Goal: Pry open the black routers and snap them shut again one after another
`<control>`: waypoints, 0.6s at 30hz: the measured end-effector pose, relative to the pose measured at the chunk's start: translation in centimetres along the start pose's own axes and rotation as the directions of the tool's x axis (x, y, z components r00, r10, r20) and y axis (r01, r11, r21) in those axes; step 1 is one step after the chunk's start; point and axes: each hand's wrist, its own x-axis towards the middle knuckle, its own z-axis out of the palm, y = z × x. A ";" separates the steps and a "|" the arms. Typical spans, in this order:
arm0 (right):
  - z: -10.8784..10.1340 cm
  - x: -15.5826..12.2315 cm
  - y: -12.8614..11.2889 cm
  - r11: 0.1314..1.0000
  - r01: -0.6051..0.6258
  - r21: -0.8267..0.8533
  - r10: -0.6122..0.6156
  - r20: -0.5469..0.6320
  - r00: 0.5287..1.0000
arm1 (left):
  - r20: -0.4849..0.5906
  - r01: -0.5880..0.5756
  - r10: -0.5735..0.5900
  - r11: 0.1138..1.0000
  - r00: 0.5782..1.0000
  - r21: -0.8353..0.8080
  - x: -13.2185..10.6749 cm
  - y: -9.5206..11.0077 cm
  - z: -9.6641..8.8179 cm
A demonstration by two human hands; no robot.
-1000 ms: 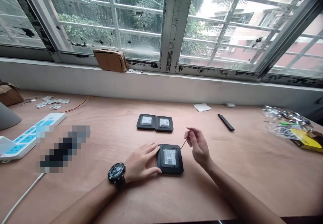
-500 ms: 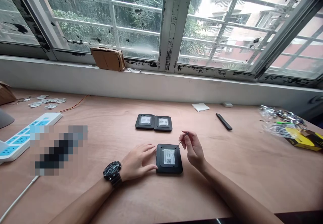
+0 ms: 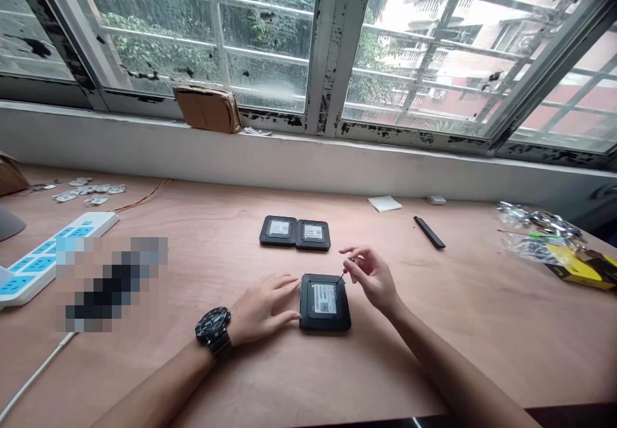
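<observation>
A flat black rounded-square device [image 3: 324,303] lies on the wooden table with a white label facing up. My left hand [image 3: 263,309] rests beside it, fingertips against its left edge. My right hand [image 3: 372,280] pinches a small thin screwdriver [image 3: 344,274] between thumb and fingers. The tool's tip sits just off the device's upper right corner, and I cannot tell whether they touch. Farther back, two similar black devices [image 3: 294,232] lie side by side, touching each other.
A blue-and-white power strip [image 3: 62,248] lies left beside a pixelated blurred patch. Small metal parts [image 3: 89,191] lie behind it. A black stick [image 3: 429,232] and white paper pad [image 3: 384,204] lie ahead. Plastic bags [image 3: 535,229] and a yellow box [image 3: 581,270] sit right.
My right hand has moved left, bringing the screwdriver closer to the device's corner. My left fingers have drawn back to the device's left edge.
</observation>
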 end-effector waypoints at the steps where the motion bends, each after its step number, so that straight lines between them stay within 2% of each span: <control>1: 0.0 0.1 -0.2 1.000 -0.001 0.031 0.001 -0.018 1.000 | 0.004 -0.002 0.002 1.000 1.000 -0.004 0.0 0.0 0.0; 6: 1.5 0.9 -0.6 0.992 0.100 0.081 -0.085 -0.167 0.982 | -0.008 -0.006 0.006 1.000 1.000 -0.015 -0.1 -0.1 -0.1; 8: 2.8 1.3 -0.4 0.991 0.108 0.081 -0.097 -0.129 0.987 | -0.028 0.003 -0.004 1.000 1.000 -0.019 -0.2 -0.2 -0.4; 12: 5.0 1.9 0.6 0.992 0.101 0.080 -0.103 0.019 0.995 | -0.038 0.038 -0.038 0.999 0.999 -0.008 -0.3 -0.2 -1.0; 18: 5.6 2.0 1.5 0.995 0.082 0.062 -0.086 0.056 0.995 | -0.029 0.041 -0.041 0.999 0.999 -0.002 -0.3 -0.2 -1.1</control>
